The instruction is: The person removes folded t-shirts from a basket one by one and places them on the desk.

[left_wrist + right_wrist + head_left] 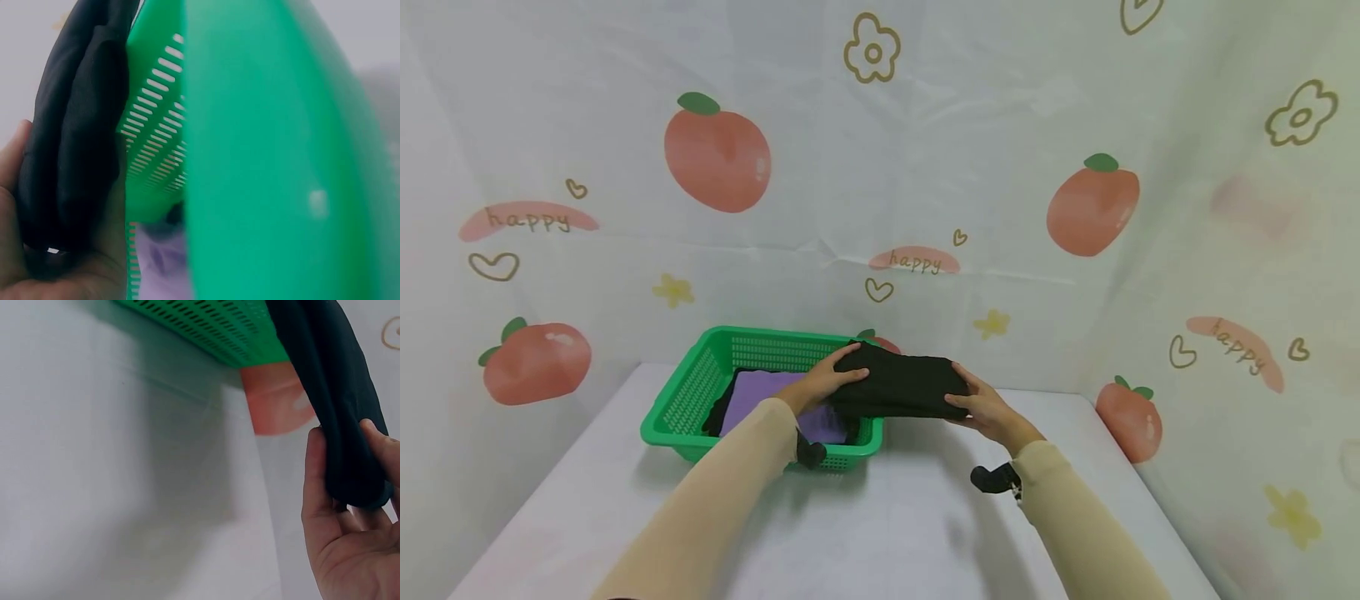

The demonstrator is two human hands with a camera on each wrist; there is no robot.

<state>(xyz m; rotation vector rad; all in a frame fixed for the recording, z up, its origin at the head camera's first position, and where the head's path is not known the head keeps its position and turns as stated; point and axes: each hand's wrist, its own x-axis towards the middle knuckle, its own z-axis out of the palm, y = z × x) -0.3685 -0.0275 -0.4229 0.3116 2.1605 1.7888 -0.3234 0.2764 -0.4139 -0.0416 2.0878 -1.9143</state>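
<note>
A folded black cloth is held up between both hands, partly over the right end of a green plastic basket. My left hand grips its left end, thumb on one face and fingers on the other. At the right end, my right hand pinches the folded layers, clear of the table. The right wrist view shows the cloth in a thick fold between thumb and fingers. Inside the basket lies a folded purple cloth, with black fabric showing beside it; my left forearm hides part of them.
The basket stands on a white-covered table, toward the back left. Behind it hangs a white curtain printed with fruit, hearts and flowers. In the left wrist view the basket's rim is very close to the camera.
</note>
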